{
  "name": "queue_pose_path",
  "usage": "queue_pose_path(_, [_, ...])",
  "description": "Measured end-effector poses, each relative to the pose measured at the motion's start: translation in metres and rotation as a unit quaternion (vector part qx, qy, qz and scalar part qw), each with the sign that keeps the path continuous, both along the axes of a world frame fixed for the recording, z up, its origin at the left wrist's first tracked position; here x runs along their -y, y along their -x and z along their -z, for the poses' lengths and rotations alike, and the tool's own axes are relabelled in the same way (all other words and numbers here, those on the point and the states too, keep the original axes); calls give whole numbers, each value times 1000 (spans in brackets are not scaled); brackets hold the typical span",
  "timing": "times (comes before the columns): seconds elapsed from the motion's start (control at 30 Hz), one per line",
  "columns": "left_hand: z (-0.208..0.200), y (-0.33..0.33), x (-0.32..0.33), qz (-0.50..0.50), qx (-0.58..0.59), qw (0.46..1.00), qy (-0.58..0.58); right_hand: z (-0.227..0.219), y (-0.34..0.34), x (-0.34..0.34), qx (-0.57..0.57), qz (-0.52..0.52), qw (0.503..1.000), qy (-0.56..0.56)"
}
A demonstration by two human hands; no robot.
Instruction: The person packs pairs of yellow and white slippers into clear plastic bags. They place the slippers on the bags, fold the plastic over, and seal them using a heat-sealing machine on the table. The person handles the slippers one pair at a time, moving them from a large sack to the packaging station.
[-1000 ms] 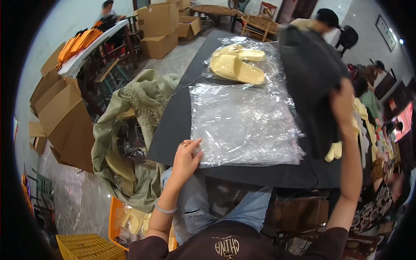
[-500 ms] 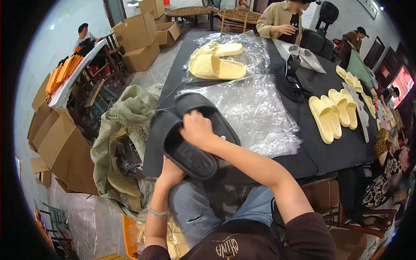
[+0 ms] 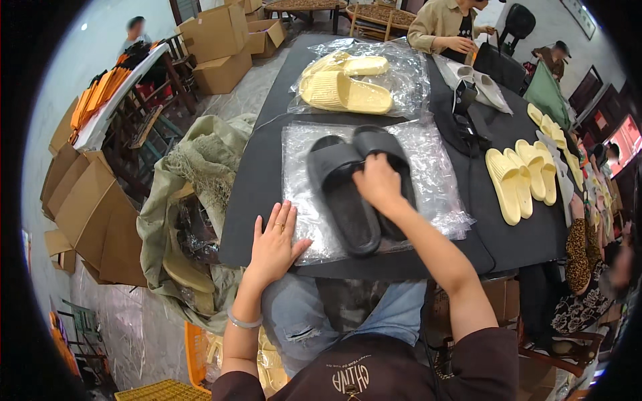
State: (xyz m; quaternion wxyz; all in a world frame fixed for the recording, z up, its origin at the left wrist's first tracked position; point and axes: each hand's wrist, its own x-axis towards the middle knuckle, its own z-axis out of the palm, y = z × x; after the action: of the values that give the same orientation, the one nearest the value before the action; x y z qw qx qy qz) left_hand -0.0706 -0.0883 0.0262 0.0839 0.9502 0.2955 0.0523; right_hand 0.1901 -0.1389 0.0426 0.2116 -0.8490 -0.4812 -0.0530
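A pair of black slide sandals [image 3: 348, 217] lies over a clear plastic bag [image 3: 304, 157] on the black-covered table [image 3: 257, 174]. My right hand [image 3: 380, 182] grips the sandals where their inner edges meet, near the straps; its fingertips are partly hidden. Flat at the table's front edge, beside the bag's lower left corner, rests my left hand [image 3: 275, 240], fingers spread and holding nothing. Beyond the bag, a yellow pair of slide sandals [image 3: 344, 90] sits on another clear plastic bag [image 3: 408, 77].
More yellow sandals [image 3: 511, 184] stand in rows at the right, near a black device [image 3: 471, 120]. White shoes [image 3: 485, 87] lie at the far right, by a person in a beige shirt [image 3: 431, 30]. Left of the table are a sack [image 3: 200, 160] and cardboard boxes [image 3: 100, 220].
The black sandals have moved right and come down onto the plastic bag in my right hand. My left hand has let go of them and now lies flat on the table.
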Motion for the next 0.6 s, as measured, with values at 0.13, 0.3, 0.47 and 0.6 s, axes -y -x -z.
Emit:
queue_pose_path(0.13, [1, 2, 0, 0, 8, 1000, 10, -4, -57, 25, 3, 82, 996, 30])
queue_pose_path(0.3, [1, 1, 0, 2, 16, 1000, 19, 7, -133, 66, -16, 188, 981, 40])
queue_pose_path(0.47, [5, 4, -1, 3, 42, 999, 24, -4, -143, 68, -33, 187, 980, 58])
queue_pose_path(0.6, [4, 6, 0, 0, 40, 999, 9, -32, -120, 55, 14, 156, 988, 8])
